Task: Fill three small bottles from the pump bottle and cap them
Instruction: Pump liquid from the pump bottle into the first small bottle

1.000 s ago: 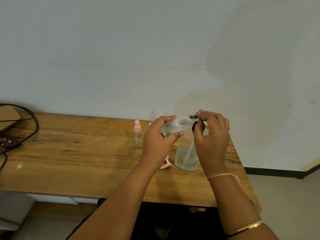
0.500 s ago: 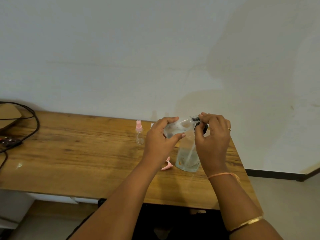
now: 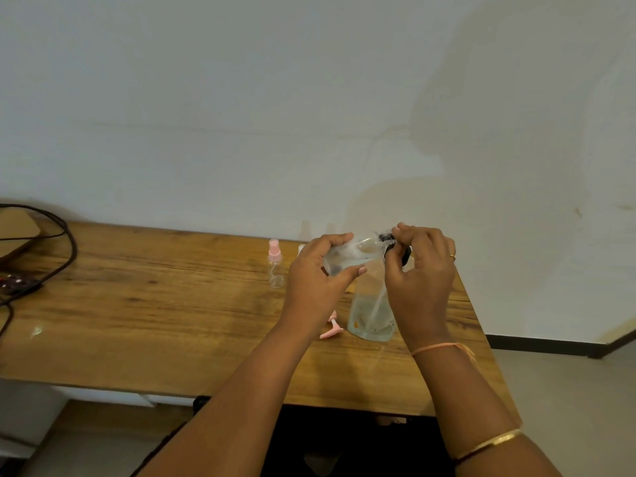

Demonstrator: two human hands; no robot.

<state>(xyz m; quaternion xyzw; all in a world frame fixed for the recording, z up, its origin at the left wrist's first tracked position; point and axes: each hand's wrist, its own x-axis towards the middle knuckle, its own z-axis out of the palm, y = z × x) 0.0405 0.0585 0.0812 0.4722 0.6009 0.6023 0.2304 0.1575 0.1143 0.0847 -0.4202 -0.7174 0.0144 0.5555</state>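
Note:
My left hand (image 3: 318, 277) grips a small clear bottle (image 3: 347, 257), tilted on its side with its mouth at the black pump nozzle. My right hand (image 3: 420, 270) curls its fingers over the black pump head (image 3: 395, 251) of the large clear pump bottle (image 3: 371, 315), which stands on the wooden table (image 3: 155, 304) with liquid low in it. A capped small bottle (image 3: 275, 268) with a pink spray top stands to the left. A loose pink spray cap (image 3: 332, 327) lies on the table by the pump bottle. Another pink top (image 3: 301, 248) peeks out behind my left hand.
Black cables (image 3: 51, 256) and a power strip (image 3: 17, 282) lie at the table's far left by a brown box (image 3: 17, 228). A white wall stands right behind the table. The table's right edge runs close to the pump bottle.
Both hands and the bottles hold almost the same place; the view has shifted slightly.

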